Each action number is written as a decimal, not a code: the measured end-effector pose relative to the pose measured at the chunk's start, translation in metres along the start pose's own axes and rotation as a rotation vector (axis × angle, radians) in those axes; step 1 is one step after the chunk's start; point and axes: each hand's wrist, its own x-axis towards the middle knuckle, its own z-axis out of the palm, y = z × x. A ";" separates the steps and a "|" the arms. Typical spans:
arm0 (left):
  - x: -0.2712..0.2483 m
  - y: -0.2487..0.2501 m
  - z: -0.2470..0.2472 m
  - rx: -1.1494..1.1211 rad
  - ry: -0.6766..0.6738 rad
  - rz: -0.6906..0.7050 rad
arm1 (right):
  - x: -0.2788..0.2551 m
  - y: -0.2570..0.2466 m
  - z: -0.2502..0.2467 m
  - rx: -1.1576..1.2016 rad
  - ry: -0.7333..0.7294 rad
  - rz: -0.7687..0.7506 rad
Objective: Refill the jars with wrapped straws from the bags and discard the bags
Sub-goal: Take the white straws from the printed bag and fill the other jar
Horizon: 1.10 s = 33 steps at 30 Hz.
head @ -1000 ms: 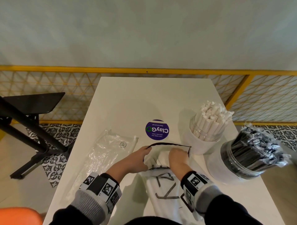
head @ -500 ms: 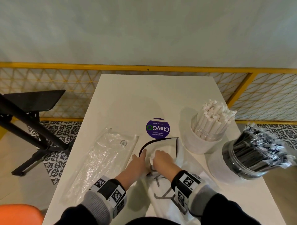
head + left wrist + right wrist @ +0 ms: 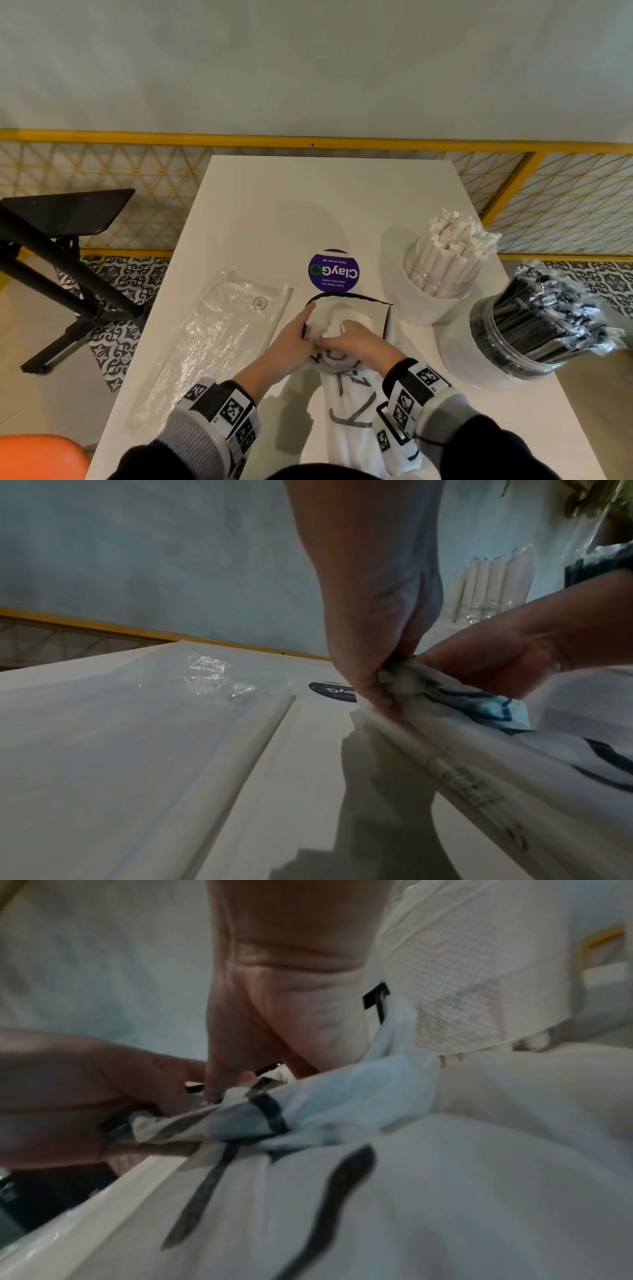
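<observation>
A white bag with black lettering lies on the white table in front of me, its black-edged mouth pointing away. My left hand and right hand meet over its upper part and scrunch the plastic between curled fingers. The right wrist view shows the crumpled bag bunched under both hands. A jar of white wrapped straws stands at the right. A jar of dark wrapped straws stands nearer the right edge, packed full and leaning outward.
An empty clear plastic bag lies flat on the table's left side. A round purple sticker sits mid-table. A yellow mesh railing runs behind. A black stand is on the floor at left, an orange seat at the bottom left.
Both hands have drawn together and back toward me, gathering the white bag's open mouth into a crumple. The jars and the clear bag have not moved.
</observation>
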 end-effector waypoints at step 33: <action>0.000 0.027 -0.006 0.419 -0.069 -0.017 | -0.057 -0.034 -0.071 0.525 0.284 -0.460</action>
